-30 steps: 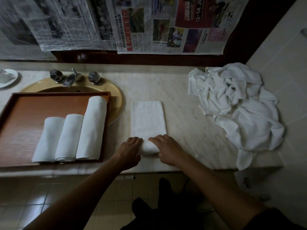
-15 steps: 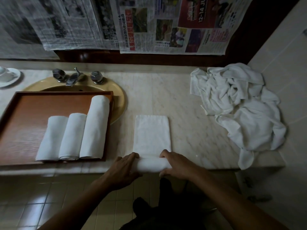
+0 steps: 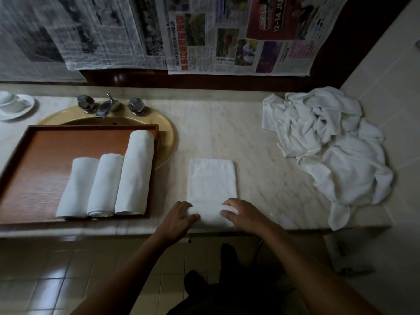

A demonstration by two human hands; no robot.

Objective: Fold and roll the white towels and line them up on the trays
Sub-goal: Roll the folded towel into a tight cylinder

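The left hand [image 3: 179, 220] and right hand [image 3: 246, 218] grip the rolled end of the towel [image 3: 212, 178] near the counter [image 3: 272, 160] edge; uneven pushing could skew or loosen the roll.

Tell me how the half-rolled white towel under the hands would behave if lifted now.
Probably floppy: the half-rolled towel has an unrolled flat part on the counter that would dangle. The roll would likely loosen, since only the left hand and right hand hold it wound.
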